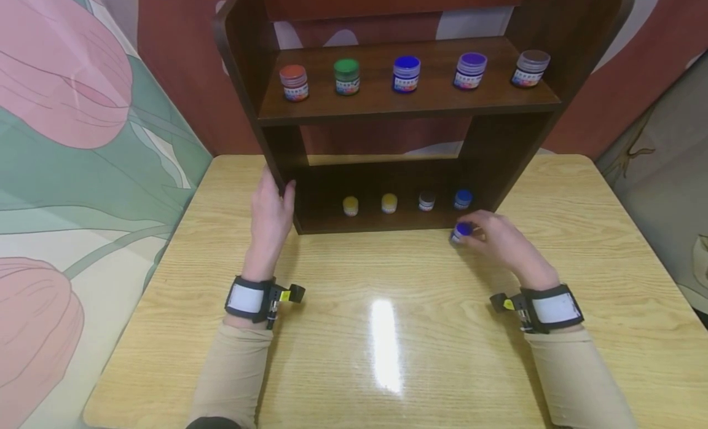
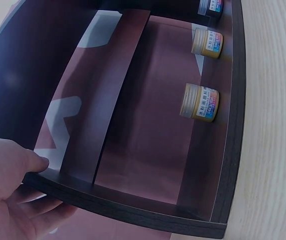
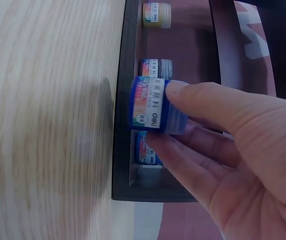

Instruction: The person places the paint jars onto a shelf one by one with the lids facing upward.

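A dark brown wooden shelf [image 1: 409, 112] with two levels stands on the table. My left hand [image 1: 270, 211] grips its left side panel, thumb inside and fingers outside in the left wrist view. Between thumb and fingers, my right hand [image 1: 500, 241] pinches a blue paint jar [image 3: 150, 105] by its lid, just in front of the shelf's lower right corner. On the lower level stand two yellow jars [image 1: 351, 206], a dark jar [image 1: 426, 201] and another blue jar [image 1: 463, 199]. The held jar partly overlaps these last two in the right wrist view.
The upper level carries a row of jars: red [image 1: 294, 83], green [image 1: 346, 77], blue [image 1: 406, 74], purple [image 1: 470, 70] and dark brown [image 1: 530, 68]. The light wood table [image 1: 332, 355] extends in front. A patterned wall [image 1: 182, 66] stands behind and to the left.
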Motion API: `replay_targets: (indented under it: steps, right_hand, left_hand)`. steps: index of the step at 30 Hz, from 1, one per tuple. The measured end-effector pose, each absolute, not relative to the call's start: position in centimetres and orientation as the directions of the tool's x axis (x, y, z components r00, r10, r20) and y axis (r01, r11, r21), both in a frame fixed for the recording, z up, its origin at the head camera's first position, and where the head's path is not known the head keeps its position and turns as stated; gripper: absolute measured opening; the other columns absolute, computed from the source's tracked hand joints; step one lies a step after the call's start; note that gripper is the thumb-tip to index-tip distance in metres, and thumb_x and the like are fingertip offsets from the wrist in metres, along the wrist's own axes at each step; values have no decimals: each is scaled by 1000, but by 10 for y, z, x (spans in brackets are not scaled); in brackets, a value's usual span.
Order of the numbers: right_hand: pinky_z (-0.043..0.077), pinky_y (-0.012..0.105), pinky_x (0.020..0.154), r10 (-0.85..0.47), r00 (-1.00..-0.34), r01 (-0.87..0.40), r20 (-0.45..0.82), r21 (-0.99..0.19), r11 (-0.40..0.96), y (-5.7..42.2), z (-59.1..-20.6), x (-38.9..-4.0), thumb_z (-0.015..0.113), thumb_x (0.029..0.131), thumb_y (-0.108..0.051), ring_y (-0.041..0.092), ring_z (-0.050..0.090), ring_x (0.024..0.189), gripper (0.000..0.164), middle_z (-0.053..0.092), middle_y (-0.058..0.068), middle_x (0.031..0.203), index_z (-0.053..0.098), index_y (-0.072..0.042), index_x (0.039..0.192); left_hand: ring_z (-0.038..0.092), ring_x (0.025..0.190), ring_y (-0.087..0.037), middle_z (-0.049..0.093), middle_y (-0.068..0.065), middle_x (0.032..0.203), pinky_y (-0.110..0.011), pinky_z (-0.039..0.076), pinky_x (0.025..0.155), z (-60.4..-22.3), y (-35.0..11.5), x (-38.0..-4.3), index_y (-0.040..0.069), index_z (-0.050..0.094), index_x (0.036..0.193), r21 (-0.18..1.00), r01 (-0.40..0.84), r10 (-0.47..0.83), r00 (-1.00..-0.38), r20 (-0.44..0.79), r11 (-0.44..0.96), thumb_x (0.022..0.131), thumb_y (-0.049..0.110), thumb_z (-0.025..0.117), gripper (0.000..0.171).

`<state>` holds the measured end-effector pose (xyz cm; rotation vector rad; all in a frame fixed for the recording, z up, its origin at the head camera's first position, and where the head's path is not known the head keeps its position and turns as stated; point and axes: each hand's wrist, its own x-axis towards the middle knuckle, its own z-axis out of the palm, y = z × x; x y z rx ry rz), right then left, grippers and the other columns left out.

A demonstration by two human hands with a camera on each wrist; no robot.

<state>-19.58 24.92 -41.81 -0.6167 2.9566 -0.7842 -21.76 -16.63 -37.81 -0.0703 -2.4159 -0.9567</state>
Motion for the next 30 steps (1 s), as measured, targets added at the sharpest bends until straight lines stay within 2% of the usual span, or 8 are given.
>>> replay_targets:
  steps: [5,10,22,30]
  right_hand:
    - [56,55,89,-375,-915,-399,148,-470,787,248,-416,-196,73,89,-10,40,69,100,35,67,28,117,65,6,119]
    - [59,52,84,-380,-903,-430,203,-473,769,247,-418,-197,75,88,-8,37,71,94,33,68,26,114,66,6,117]
    - [60,51,80,-365,-891,-454,269,-508,733,247,-413,-194,76,87,-7,38,72,89,34,66,27,114,68,4,118]
    - [60,50,81,-352,-895,-447,275,-544,710,240,-409,-196,75,87,-6,38,73,90,35,65,27,115,67,5,120]
  left_hand:
    - [62,119,-41,63,-26,126,-52,53,101,-377,-166,-218,-1,47,135,619,246,-140,-851,507,746,100,12,59,40]
    - [62,119,-41,63,-26,126,-52,53,101,-376,-166,-218,-2,48,135,619,252,-139,-848,512,744,100,12,59,39]
    - [62,120,-42,63,-26,126,-51,52,102,-379,-164,-218,-3,47,136,617,253,-138,-847,514,745,100,14,59,41]
    - [60,124,-39,61,-24,131,-50,51,105,-376,-165,-215,1,44,140,634,230,-144,-865,481,738,101,14,57,43]
